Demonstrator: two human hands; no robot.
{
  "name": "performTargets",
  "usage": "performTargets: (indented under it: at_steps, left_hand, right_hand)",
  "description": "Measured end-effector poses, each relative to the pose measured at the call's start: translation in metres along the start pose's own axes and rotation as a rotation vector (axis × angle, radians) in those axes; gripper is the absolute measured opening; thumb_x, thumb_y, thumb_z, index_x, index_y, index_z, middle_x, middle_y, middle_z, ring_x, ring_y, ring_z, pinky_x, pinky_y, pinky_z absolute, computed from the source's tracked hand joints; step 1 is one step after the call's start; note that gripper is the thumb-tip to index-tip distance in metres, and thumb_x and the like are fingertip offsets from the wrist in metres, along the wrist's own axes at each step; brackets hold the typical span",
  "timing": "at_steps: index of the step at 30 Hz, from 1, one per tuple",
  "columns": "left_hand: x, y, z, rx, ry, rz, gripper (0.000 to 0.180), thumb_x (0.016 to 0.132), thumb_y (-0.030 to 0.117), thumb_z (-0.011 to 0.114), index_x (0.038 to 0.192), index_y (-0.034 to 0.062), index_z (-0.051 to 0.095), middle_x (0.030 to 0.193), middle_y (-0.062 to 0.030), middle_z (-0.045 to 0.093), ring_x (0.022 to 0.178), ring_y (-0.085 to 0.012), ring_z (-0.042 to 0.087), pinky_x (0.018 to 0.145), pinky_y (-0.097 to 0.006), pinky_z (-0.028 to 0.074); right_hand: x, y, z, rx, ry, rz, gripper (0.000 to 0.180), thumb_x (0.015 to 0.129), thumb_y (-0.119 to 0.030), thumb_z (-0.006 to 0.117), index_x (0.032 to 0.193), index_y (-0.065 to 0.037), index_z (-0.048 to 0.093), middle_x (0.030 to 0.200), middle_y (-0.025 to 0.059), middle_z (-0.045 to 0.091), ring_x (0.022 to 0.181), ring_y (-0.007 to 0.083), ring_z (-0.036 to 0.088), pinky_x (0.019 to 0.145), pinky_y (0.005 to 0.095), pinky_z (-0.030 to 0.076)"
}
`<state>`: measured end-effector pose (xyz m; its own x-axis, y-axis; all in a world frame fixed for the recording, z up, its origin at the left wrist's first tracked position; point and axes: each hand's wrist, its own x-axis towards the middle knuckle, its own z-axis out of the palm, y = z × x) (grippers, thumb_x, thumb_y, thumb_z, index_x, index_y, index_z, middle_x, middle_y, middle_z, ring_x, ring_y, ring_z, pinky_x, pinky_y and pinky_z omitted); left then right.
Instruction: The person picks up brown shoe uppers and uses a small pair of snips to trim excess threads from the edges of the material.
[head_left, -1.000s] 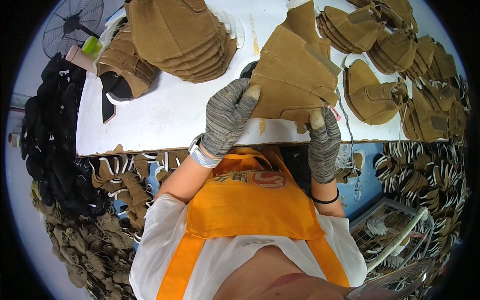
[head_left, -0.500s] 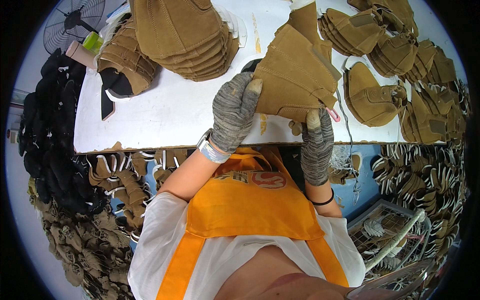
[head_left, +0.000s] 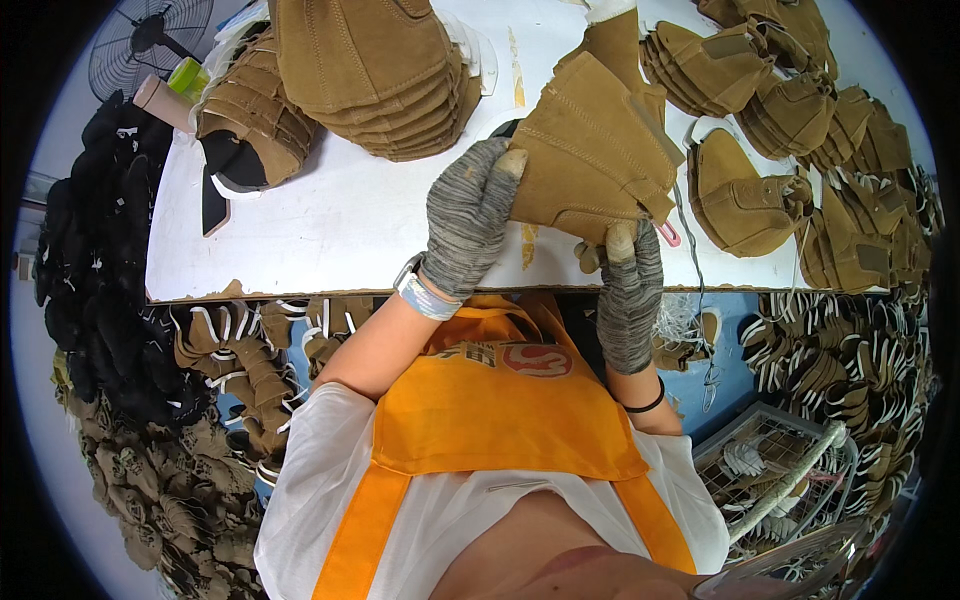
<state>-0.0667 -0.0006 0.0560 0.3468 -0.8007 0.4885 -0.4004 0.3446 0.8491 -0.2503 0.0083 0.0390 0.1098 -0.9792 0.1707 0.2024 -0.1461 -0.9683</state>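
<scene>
Between my gloved hands is a brown suede shoe upper (head_left: 590,150) with stitched seams, held tilted above the white table. My left hand (head_left: 468,215), in a grey knit glove, grips its left edge, the thumb on top and the fingers going behind. At its lower right edge my right hand (head_left: 628,285), gloved alike, pinches it with the thumb above and fingertips beneath. More brown suede rises behind the piece; I cannot tell whether it is joined. A small pink item (head_left: 668,234) lies beside my right fingertips, near a grey cord.
A tall stack of brown uppers (head_left: 370,70) stands at the back left, with another pile (head_left: 255,110) and a phone (head_left: 214,206) beside it. More uppers (head_left: 750,200) fill the table's right side. A wire basket (head_left: 770,460) sits low at the right; a fan (head_left: 150,40) stands far left.
Both hands keep their grip on the shoe upper, which stays in nearly the same place. My right hand has shifted very slightly left.
</scene>
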Motion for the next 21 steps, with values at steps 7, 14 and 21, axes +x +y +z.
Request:
performTargets:
  at_steps: [7,14,21]
  left_hand:
    - [0.001,-0.004,-0.007,-0.029,-0.022,-0.034,0.028,0.096,0.025,0.060,0.105,-0.0008,0.067,0.084,-0.0124,0.069,0.076,-0.0196,0.064,0.072,-0.030,0.052]
    - [0.002,0.002,-0.008,-0.024,-0.015,-0.026,0.029,0.097,0.026,0.059,0.107,-0.0004,0.067,0.086,-0.0115,0.069,0.078,-0.0175,0.064,0.075,-0.029,0.051]
    - [-0.003,-0.009,-0.007,-0.300,-0.002,-0.158,0.037,0.101,0.034,0.053,0.111,0.0007,0.066,0.092,-0.0075,0.068,0.085,-0.0133,0.060,0.081,-0.028,0.049]
  right_hand:
    - [-0.005,-0.007,0.005,-0.051,-0.044,0.021,0.039,0.097,-0.029,0.060,0.123,0.000,0.055,0.086,0.0039,0.059,0.073,0.0123,0.053,0.068,0.0274,0.046]
    - [-0.005,-0.010,0.012,-0.019,-0.023,0.027,0.042,0.096,-0.029,0.061,0.126,-0.001,0.053,0.091,0.0055,0.060,0.074,0.0129,0.054,0.069,0.0277,0.046]
    - [-0.005,-0.001,0.004,-0.137,-0.069,0.049,0.049,0.095,-0.028,0.063,0.133,0.000,0.049,0.111,0.0096,0.060,0.094,0.0165,0.057,0.082,0.0290,0.048]
